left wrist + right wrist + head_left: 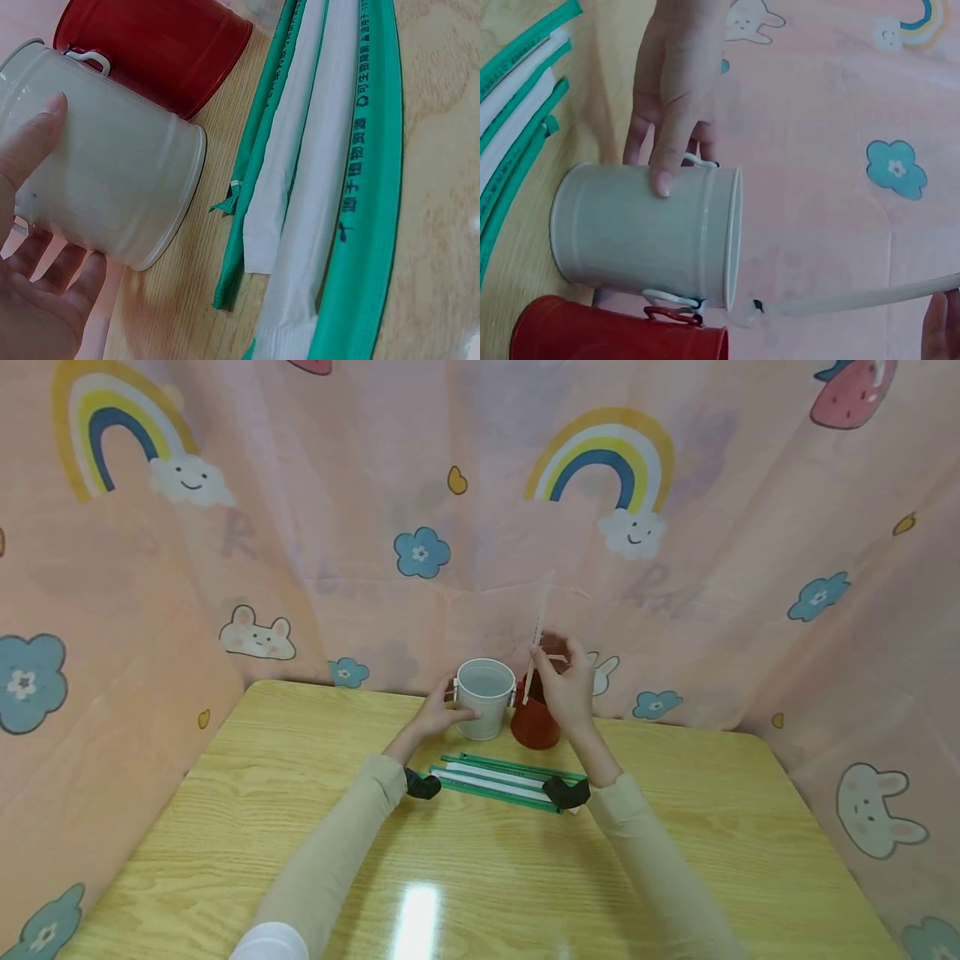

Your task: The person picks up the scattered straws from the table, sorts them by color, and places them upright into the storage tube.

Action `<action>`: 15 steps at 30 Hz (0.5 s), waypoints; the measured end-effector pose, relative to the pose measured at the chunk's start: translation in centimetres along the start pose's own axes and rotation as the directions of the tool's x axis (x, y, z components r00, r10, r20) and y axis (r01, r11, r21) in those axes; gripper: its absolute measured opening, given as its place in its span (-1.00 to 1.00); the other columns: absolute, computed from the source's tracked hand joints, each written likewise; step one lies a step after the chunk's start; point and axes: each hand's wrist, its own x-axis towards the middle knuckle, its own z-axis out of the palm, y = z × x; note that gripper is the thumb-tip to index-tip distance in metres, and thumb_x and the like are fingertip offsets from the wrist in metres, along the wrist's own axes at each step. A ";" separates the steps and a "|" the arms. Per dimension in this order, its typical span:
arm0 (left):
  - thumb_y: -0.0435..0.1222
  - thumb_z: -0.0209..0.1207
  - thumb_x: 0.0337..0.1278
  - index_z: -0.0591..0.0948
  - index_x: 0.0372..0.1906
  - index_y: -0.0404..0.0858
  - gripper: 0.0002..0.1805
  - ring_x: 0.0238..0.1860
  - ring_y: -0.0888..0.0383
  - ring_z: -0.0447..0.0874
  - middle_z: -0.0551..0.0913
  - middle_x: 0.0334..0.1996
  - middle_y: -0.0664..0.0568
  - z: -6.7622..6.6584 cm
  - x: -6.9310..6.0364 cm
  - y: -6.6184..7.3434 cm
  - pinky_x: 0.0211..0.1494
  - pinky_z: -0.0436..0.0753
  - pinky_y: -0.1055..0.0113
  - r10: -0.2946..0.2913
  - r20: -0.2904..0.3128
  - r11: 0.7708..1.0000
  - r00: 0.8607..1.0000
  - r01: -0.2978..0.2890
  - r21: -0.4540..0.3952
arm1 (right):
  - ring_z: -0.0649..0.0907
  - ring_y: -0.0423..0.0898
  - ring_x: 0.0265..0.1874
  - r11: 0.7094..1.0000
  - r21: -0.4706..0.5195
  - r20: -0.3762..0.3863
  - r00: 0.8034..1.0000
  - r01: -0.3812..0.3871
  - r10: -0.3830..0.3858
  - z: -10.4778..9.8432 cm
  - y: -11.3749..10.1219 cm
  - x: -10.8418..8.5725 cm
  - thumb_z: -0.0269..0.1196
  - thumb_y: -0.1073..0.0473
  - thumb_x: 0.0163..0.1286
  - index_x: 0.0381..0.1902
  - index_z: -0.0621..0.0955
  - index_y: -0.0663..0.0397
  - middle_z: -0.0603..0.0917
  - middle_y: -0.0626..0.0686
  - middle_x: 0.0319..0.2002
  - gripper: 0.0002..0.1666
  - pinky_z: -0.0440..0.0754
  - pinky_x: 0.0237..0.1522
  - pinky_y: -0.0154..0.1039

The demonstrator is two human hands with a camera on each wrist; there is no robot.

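A white metal bucket (pixel 483 714) (pixel 97 169) (pixel 630 225) stands at the table's back edge. My left hand (pixel 435 715) (pixel 37 300) (pixel 676 90) grips its side, thumb on the near wall and fingers around by the handle. Right beside it is a red bucket (pixel 534 728) (pixel 157 52) (pixel 615 334). Above the red bucket, my right hand (pixel 567 689) (pixel 939 326) pinches a thin white straw-like stick (pixel 535 652) (pixel 855 298), tilted nearly upright, its lower end near the bucket's mouth. My fingers partly cover the red bucket's rim.
Several long, narrow packets in green (pixel 495 787) (pixel 375 180) (pixel 502 202) and white (pixel 498 774) (pixel 315 172) lie on the wooden table (pixel 300 760) in front of the buckets. A pink patterned curtain (pixel 337 635) hangs directly behind the table.
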 end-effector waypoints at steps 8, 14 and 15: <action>-0.37 0.33 0.06 0.06 0.49 -0.22 -0.06 0.38 -0.20 0.21 0.20 0.40 -0.20 0.0 -0.1 0.1 0.38 0.35 -0.09 0.013 0.005 1.000 1.000 -0.013 0.007 | 0.56 -0.25 -0.21 0.994 0.099 -0.076 0.996 0.050 -0.042 1.2 2.4 0.9 0.24 0.31 0.33 0.03 0.52 0.36 0.59 0.24 -0.15 -0.66 0.60 -0.13 -0.52; -0.38 0.34 0.05 0.05 0.49 -0.22 -0.05 0.39 -0.20 0.20 0.20 0.40 -0.20 0.0 -0.1 0.1 0.39 0.33 -0.09 0.008 -0.002 1.000 1.000 -0.008 0.015 | 0.57 -0.24 -0.23 0.995 0.084 -0.097 0.994 0.050 -0.042 2.2 3.7 0.8 0.27 0.29 0.31 -0.04 0.53 0.36 0.60 0.24 -0.18 -0.70 0.60 -0.13 -0.54; -0.38 0.34 0.05 0.05 0.49 -0.22 -0.05 0.39 -0.20 0.20 0.20 0.40 -0.20 0.0 -0.1 0.1 0.40 0.32 -0.10 0.007 -0.003 1.000 1.000 -0.007 0.015 | 0.57 -0.24 -0.24 0.996 0.079 -0.104 0.994 0.047 -0.038 2.4 3.9 0.8 0.27 0.30 0.31 -0.05 0.53 0.36 0.60 0.25 -0.19 -0.70 0.60 -0.13 -0.54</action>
